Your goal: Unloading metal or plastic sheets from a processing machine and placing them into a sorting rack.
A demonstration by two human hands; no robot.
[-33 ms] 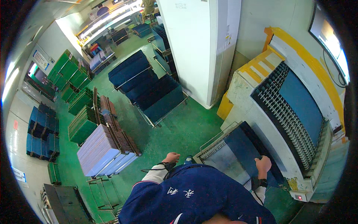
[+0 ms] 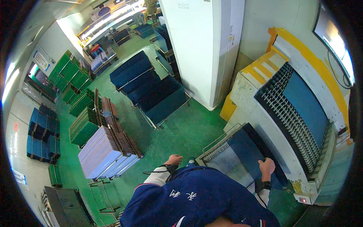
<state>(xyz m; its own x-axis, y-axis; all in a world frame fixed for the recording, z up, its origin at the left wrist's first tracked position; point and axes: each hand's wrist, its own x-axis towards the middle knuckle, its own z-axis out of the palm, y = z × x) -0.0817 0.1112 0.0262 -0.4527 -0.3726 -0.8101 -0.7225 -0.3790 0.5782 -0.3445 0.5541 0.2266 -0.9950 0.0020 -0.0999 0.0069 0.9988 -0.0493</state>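
Nothing has shifted: right hand (image 2: 267,166) grips a blue panel (image 2: 249,151) beside the roller machine (image 2: 298,113); left hand (image 2: 174,159) curled, empty.

Left hand (image 2: 174,159): loosely closed, held low and slightly forward at the person's left side, forearm in a white sleeve bent at the elbow, dark strap at the wrist. Right hand (image 2: 267,166): raised further forward on the right, fingers curled downward, dark wristband, arm partly extended.
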